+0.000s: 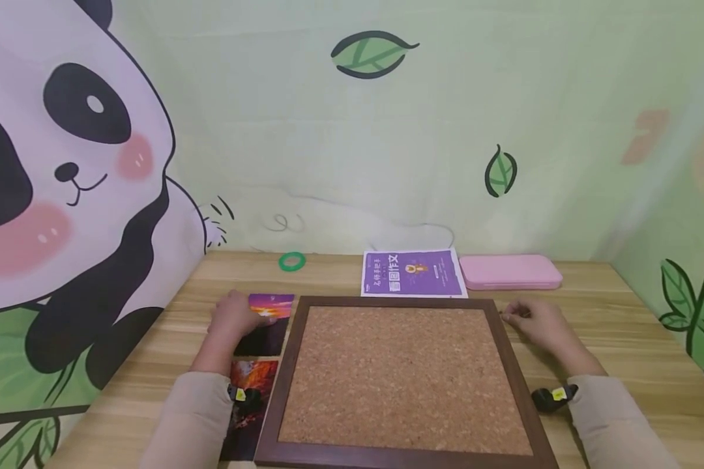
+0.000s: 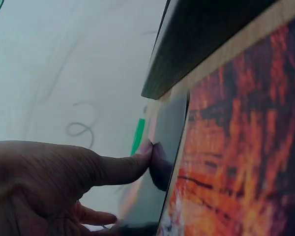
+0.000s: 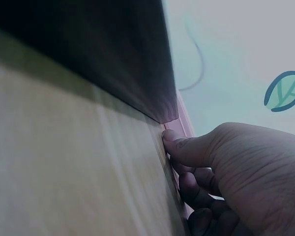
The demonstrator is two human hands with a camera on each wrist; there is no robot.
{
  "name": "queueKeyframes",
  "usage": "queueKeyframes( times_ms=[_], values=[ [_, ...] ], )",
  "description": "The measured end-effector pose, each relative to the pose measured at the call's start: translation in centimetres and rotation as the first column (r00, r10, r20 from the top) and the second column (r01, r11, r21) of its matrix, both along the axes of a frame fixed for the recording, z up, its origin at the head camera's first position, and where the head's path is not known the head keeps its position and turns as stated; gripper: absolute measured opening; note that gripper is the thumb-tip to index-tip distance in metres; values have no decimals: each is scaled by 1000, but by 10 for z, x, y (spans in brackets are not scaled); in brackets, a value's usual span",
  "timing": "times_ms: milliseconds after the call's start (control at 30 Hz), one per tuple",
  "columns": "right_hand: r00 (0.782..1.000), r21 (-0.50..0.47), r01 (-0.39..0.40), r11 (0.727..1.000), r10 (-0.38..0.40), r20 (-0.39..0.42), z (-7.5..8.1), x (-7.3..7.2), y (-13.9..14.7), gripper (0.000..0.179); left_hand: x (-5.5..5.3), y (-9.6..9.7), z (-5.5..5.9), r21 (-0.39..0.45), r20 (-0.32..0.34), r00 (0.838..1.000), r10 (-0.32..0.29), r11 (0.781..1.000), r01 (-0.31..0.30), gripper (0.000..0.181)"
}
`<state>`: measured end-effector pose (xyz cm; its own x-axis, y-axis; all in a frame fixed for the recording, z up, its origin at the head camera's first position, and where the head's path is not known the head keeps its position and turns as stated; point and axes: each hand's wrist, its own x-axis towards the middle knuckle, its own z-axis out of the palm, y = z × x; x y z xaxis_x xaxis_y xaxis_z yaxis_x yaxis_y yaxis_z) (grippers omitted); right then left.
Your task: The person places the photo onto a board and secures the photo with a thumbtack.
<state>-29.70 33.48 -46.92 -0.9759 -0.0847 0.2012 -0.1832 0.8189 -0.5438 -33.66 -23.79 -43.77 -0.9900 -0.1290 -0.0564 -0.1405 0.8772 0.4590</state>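
On the wood-look table (image 1: 628,339), the brown-framed cork board (image 1: 407,378) lay flat front and centre, with a hand on each side of it. The head view gave the overall layout: sunset photo (image 1: 272,335) beside the board's upper left, orange photo (image 1: 258,376) just below it, and a green ring (image 1: 283,262), purple booklet (image 1: 413,273) and pink case (image 1: 510,272) along the back.

Only the left wrist view really caught the left hand's (image 1: 234,318) thumb, straight, its tip touching the glossy sunset photo and mirrored in it. That hand wasn't clamped down as far as I could see; its thumb and the finger below it were held apart. Side-on from there, the ring looked like a green sliver.

Over on the right, the wrist view showed the right hand's (image 1: 536,322) fingers curled, with the thumb tip by the frame's far corner. From the head view, thumb and forefinger looked close together, but I honestly couldn't tell if they were pinching something tiny.

Container-wise, the pink case had its lid down, so its insides were hidden. The frame held a sheet of cork.

The left wrist camera (image 1: 245,397) blocked part of the orange photo, the board's bottom right corner was cut off, and the booklet's small print was too blurry to read.
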Motion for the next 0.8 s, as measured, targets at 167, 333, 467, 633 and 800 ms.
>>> queueKeyframes(
  times_ms=[167, 333, 467, 633, 800],
  values=[
    [1000, -5, -4, 1000, 4, 0, -1, -1, 0, 12, -5, -15, -6, 43, -65, 992, -106, 993, 109, 58],
    [1000, -23, 11, 1000, -11, -14, -1, -1, 2, 15, -9, -27, 5, 208, -94, 986, -136, 966, 153, 50],
    [999, -46, 22, 999, -24, -30, 1, 0, 3, 19, -4, -35, 24, 414, -165, 981, -100, 896, 161, 51],
    [998, -57, 38, 998, -40, -49, 2, 1, 3, 20, 5, -32, 37, 685, -231, 970, -76, 695, 217, 66],
    [997, -60, 50, 997, -53, -50, 1, 1, 1, 21, 9, -16, 38, 732, -207, 961, -185, 622, 278, 75]
  ],
)
